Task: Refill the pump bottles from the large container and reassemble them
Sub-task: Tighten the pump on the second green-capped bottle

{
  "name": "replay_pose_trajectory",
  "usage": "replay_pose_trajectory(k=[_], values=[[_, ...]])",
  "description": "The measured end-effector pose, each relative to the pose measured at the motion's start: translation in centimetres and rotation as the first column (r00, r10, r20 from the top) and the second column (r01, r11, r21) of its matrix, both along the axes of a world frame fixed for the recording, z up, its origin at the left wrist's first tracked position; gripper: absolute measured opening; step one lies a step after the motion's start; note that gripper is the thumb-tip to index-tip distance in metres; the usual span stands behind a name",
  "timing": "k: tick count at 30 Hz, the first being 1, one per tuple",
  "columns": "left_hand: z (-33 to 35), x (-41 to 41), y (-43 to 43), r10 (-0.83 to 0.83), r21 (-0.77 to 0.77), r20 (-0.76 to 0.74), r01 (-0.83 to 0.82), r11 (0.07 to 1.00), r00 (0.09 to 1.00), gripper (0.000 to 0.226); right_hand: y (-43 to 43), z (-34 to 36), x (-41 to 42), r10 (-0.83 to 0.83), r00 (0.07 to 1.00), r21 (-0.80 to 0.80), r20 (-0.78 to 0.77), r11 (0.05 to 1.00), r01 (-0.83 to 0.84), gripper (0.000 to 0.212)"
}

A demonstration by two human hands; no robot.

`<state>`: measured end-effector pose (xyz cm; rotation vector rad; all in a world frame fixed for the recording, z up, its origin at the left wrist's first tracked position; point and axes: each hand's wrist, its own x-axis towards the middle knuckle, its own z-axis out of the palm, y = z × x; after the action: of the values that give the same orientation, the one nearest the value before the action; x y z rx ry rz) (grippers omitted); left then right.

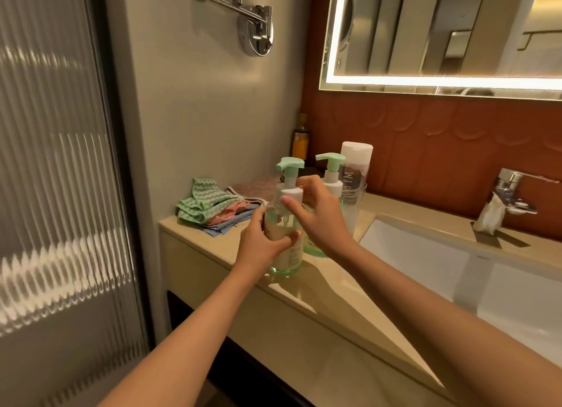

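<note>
A clear green-tinted pump bottle (287,259) stands upright on the beige counter (319,288), about half full of pale liquid. My left hand (263,244) is wrapped around its body. My right hand (319,215) grips the white collar of its mint-green pump head (290,165). A second pump bottle with the same green pump (331,175) stands just behind, mostly hidden by my right hand. Behind that rises a tall white cylindrical container (355,169).
A pile of folded cloths (213,209) lies at the counter's left end. A white sink basin (441,263) opens to the right, with a chrome faucet (514,193) behind it. A small dark bottle (301,140) stands in the corner. A ribbed glass door (60,178) fills the left.
</note>
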<state>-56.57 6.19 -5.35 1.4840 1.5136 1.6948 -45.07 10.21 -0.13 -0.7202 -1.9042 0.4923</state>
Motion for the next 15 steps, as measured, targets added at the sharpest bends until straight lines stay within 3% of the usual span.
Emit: replay_pose_trajectory(k=[8,15], values=[[0.0,0.1,0.1,-0.015,0.002,0.037,0.015,1.0,0.999,0.058,0.1,0.9,-0.4,-0.079,0.997,-0.03,-0.017,0.996,0.079,0.029],[-0.1,0.0,0.0,-0.018,-0.013,0.031,0.019,1.0,0.999,0.067,0.0,0.7,-0.8,0.087,0.995,-0.167,0.048,0.983,-0.078,0.04]])
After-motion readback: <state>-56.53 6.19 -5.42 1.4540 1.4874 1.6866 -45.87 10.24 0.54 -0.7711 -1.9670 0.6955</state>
